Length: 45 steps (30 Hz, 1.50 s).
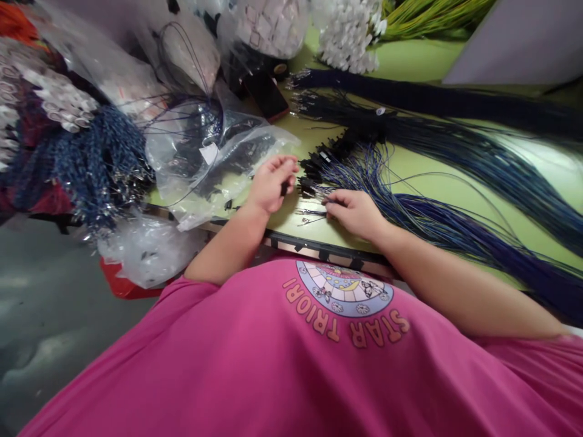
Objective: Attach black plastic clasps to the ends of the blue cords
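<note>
My left hand (272, 184) is curled above the table, with a small black connector housing (285, 189) showing between its fingers. To its right, my right hand (354, 212) is closed in a pinch on thin wires. Metal terminals at the wire ends (311, 212) stick out to the left of those fingertips. Just beyond both hands lies a pile of black connector housings (319, 159), fitted on blue and dark wires (364, 173). The parts of the wires inside my right hand are hidden.
Long bundles of dark blue wires (423, 124) run across the green table (300, 130) to the right. Left of my hands lies a clear plastic bag (255, 142). A dark phone (265, 95) is behind. Twisted blue wires (102, 155) with white connectors (68, 103) hang at the left edge.
</note>
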Each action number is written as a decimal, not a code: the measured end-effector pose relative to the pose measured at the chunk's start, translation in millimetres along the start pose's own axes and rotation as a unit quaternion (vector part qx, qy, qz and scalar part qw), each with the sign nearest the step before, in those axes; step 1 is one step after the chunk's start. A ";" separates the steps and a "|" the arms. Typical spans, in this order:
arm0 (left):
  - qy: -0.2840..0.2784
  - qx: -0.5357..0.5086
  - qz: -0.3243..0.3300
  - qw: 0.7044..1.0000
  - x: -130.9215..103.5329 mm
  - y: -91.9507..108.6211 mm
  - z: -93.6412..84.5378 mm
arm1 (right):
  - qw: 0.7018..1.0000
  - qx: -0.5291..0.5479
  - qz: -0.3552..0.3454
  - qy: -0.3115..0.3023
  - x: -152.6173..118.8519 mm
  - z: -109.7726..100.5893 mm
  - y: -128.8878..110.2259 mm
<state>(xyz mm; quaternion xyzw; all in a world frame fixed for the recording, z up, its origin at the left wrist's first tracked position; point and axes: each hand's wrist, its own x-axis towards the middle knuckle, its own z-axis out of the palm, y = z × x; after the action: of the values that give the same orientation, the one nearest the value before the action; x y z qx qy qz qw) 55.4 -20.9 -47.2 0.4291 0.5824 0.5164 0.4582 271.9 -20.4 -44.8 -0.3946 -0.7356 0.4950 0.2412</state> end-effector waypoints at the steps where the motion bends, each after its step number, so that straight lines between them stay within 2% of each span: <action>1: -0.002 -0.061 -0.037 0.997 2.3 2.1 -4.3 | 0.999 0.042 0.029 0.002 2.5 -1.5 1.4; 3: -0.010 -0.147 -0.095 0.984 5.9 6.7 -11.8 | 0.990 0.122 0.074 0.001 5.8 -4.8 1.8; 6: -0.010 -0.216 -0.119 0.969 5.2 12.9 -15.5 | 0.979 0.175 0.102 0.002 6.3 -7.7 -2.3; 11: -0.030 -0.210 -0.120 0.970 -8.8 17.8 -6.0 | 0.973 0.198 0.113 0.030 4.7 -8.9 -6.5; 15: -0.057 -0.210 -0.135 0.967 -17.6 17.9 2.0 | 0.963 0.237 0.124 0.019 4.2 -10.3 -6.1; 18: -0.054 -0.191 -0.104 0.975 -19.9 16.3 4.3 | 0.957 0.261 0.124 0.015 3.3 -10.9 -7.4; 24: 0.005 -0.100 0.014 0.995 -21.8 13.8 4.5 | 0.961 0.248 0.118 0.026 3.5 -11.3 -4.4; 26: -0.030 -0.088 0.015 0.996 -24.7 13.3 6.6 | 0.961 0.246 0.123 0.035 4.2 -12.1 -2.4; 30: -0.170 -0.066 -0.040 0.982 -32.0 9.1 12.7 | 0.953 0.266 0.134 0.049 5.2 -14.6 -2.0; 32: -0.204 -0.052 -0.057 0.976 -33.6 6.3 14.9 | 0.949 0.281 0.134 0.047 5.1 -15.6 -2.9; 38: -0.200 -0.090 -0.093 0.971 -31.9 5.9 16.9 | 0.950 0.281 0.121 0.056 4.0 -15.1 -4.0; 45: -0.217 -0.061 -0.047 0.973 -32.9 7.0 14.3 | 0.960 0.248 0.104 0.073 0.7 -15.0 -10.6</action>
<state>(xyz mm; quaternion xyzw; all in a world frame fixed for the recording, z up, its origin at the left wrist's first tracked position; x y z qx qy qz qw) 76.5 -49.3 -38.0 0.4740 0.4558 0.4234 0.6232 279.1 -13.9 -29.2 -0.4322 -0.5252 0.6539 0.3314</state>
